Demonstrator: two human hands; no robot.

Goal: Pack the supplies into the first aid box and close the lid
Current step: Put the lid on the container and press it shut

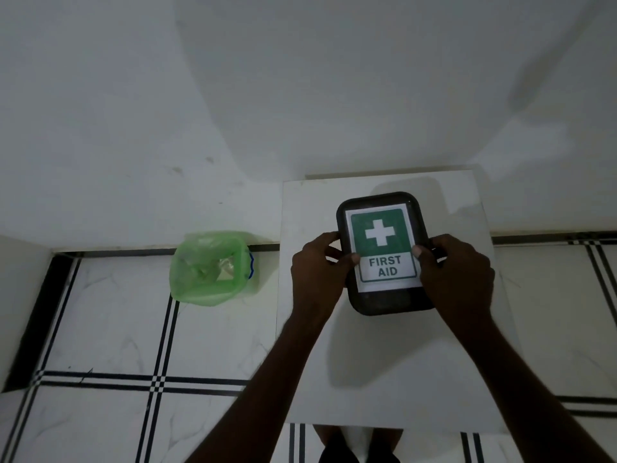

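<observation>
The first aid box [384,252] sits lid-on near the far end of a white table [384,362], clamped between both hands — left hand [315,279] and right hand [455,274], thumbs on its label. Left, on the tiled floor [110,329], stands a bin [212,267] lined with green plastic — contents seemingly crumpled wrappers.

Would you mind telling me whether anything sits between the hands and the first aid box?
Nothing visible does. The left hand and the right hand already grip opposite sides of the first aid box, thumbs on its labelled lid, on the white table.
</observation>
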